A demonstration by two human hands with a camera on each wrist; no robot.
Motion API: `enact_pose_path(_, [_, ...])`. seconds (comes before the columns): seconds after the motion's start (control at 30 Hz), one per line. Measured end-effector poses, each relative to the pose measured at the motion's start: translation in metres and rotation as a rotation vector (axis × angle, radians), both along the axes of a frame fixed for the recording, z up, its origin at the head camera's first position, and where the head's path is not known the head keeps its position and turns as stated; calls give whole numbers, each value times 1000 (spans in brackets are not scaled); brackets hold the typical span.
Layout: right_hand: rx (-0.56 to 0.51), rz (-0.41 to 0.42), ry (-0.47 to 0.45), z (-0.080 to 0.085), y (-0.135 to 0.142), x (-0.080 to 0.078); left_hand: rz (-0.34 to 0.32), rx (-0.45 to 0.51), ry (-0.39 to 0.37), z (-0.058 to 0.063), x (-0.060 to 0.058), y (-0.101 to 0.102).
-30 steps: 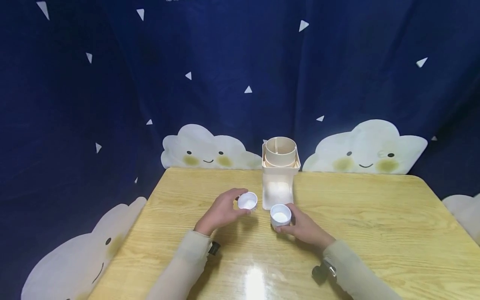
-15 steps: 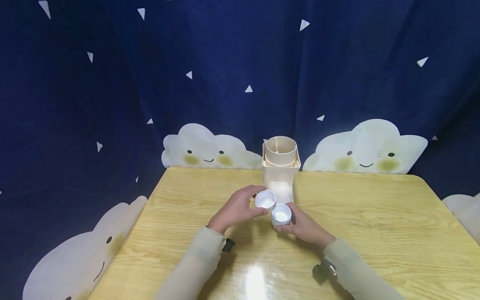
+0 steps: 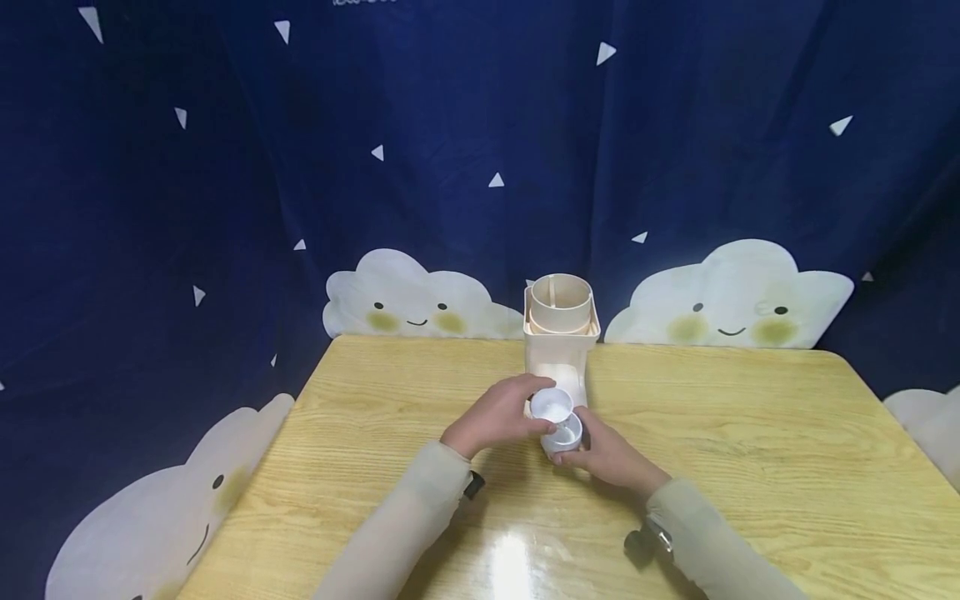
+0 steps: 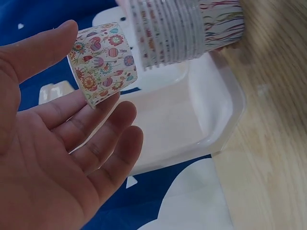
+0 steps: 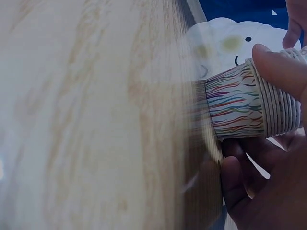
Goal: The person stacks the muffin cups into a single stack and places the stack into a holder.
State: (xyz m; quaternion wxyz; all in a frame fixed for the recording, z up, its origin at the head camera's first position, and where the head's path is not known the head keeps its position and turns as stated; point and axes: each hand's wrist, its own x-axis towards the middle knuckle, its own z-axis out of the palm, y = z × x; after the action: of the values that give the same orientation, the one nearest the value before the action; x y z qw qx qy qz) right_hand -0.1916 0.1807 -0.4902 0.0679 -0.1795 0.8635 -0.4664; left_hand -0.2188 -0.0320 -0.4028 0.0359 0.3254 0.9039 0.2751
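Note:
My left hand (image 3: 498, 419) pinches a paper cup (image 4: 103, 62) with a floral print, between thumb and fingers. A stack of nested paper cups (image 5: 235, 103) stands on the table in my right hand (image 3: 613, 454), its lowest cup printed with coloured wavy lines. In the head view the floral cup's mouth faces up, over the far left rim of the stack. Whether the two touch, I cannot tell. Just behind both hands stands a cream plastic holder (image 3: 557, 354) with a round tube on top; the hands and cups hide its front base.
The wooden table (image 3: 720, 433) extends to both sides of the hands. A dark blue curtain (image 3: 450, 125) with white clouds and triangles hangs behind it. Small dark devices sit at both wrists, near the sleeves (image 3: 405, 517).
My left hand has moved right with the floral cup, from beside the stack to over its rim. The right hand and the stack have stayed in place.

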Motion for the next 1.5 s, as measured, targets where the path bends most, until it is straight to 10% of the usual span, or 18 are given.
enact_pose_path(1.5, [-47, -18, -34, 1, -1, -1, 4, -16, -118, -12, 6, -5])
